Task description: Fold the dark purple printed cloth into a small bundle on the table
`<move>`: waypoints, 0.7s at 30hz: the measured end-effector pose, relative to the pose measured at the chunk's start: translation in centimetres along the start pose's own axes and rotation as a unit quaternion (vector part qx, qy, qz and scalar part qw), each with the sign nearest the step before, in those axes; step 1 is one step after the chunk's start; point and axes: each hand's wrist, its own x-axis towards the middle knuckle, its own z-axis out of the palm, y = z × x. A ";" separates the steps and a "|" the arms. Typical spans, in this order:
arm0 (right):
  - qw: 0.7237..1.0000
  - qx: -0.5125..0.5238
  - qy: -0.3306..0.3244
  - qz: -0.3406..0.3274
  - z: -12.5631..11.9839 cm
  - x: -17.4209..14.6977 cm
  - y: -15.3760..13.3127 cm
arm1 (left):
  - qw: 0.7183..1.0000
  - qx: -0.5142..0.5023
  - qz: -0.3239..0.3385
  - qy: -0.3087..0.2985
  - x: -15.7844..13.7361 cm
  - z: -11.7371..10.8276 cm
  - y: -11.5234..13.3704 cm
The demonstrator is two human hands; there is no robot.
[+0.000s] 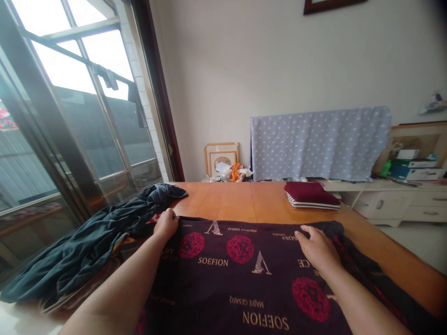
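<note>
A dark purple-black printed garment (223, 284) lies spread before me, with gold lettering and round pink-red motifs. It looks like a shirt, though its lower part runs out of view. At its far left corner, my left hand (166, 224) is closed, pinching the cloth edge. My right hand (317, 244) rests on the cloth near the far right edge, thumb and index finger somewhat apart; the other fingers are partly hidden. Beyond that hand, a dark part of the garment with red print trails down to the right.
Dark green-grey clothes (94, 246) are heaped on the left. A folded maroon and striped stack (310, 195) sits at the far right of the wooden table (230, 200). Behind are a polka-dot cloth (314, 144) over something wide, a white cabinet (387, 204) and a window (91, 93) at left.
</note>
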 end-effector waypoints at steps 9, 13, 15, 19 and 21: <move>1.000 0.004 -0.011 -0.008 -0.2 -0.1 -0.2 | 0.990 0.031 0.134 -0.032 -0.8 -0.1 4.4; 1.000 0.003 -0.013 -0.004 -0.1 0.0 -0.1 | 0.979 0.023 0.183 -0.091 -0.8 0.4 5.7; 1.000 0.003 -0.014 -0.003 0.0 0.1 0.0 | 0.978 0.026 0.178 -0.103 -0.7 0.7 5.9; 1.000 0.000 -0.011 -0.004 0.1 0.2 0.2 | 0.984 0.038 0.153 -0.088 -0.7 1.3 5.7; 1.000 -0.003 -0.010 -0.003 0.2 0.2 0.3 | 0.985 0.044 0.148 -0.073 -0.7 1.5 5.6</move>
